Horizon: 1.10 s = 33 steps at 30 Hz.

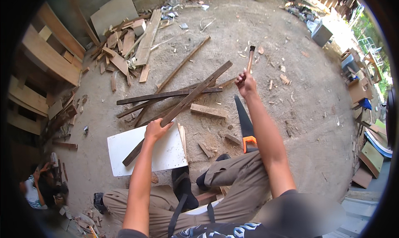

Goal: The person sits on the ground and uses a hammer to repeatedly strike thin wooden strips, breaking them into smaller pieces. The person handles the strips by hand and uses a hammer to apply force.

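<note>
My left hand (155,130) is wrapped round a long dark wooden batten (198,89). Its near end lies over a white board-topped block (168,154) in front of my legs, while its far end slants away to the right over other battens. Raised out to the right, my right hand (246,84) grips a hammer (250,58) by its wooden handle, with the dark head pointing away from me. Between that forearm and the battens lies a handsaw (244,118) with a dark blade and orange handle, partly beside my knee.
Several battens (166,94) cross on the sandy ground, beside a short wood block (209,110). Offcuts are heaped (126,44) at the far left, near stacked wooden panels (50,57). Another person (39,186) is at the lower left. Cartons and boards (371,159) line the right side.
</note>
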### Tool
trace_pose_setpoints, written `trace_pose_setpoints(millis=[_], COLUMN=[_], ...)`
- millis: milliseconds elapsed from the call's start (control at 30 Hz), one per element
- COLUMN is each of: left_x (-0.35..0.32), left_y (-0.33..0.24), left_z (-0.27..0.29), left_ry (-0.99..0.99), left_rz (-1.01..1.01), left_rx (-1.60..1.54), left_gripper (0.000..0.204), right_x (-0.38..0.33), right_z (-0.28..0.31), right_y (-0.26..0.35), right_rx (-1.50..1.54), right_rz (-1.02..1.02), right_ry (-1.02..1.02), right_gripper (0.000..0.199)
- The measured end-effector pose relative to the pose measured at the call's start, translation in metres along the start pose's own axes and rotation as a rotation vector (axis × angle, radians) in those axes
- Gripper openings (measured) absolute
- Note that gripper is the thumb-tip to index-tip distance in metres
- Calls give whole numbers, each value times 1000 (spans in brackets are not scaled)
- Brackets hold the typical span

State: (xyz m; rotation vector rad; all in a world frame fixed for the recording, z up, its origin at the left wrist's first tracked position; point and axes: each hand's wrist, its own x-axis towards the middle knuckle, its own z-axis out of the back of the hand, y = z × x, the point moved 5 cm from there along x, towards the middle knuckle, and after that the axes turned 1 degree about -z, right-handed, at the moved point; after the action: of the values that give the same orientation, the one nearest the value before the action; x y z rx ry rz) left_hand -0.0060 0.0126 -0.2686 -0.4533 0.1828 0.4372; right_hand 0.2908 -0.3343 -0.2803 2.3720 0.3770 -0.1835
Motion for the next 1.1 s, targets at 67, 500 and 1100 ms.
trace_pose_setpoints(millis=[67, 500, 1100], left_x=[-17, -155, -230], left_y=[2, 103, 55], left_z=[10, 160, 276], left_ry=[20, 26, -20], left_rz=[-2, -180, -119], left_rx=[-30, 157, 539], left_gripper=[65, 62, 51], right_x=[-66, -226, -310], right_z=[-43, -90, -163], right_y=[10, -52, -195], right_rx=[-247, -1113, -1382], right_rz=[53, 343, 590], right_ry=[9, 54, 788], right_gripper=[21, 29, 34])
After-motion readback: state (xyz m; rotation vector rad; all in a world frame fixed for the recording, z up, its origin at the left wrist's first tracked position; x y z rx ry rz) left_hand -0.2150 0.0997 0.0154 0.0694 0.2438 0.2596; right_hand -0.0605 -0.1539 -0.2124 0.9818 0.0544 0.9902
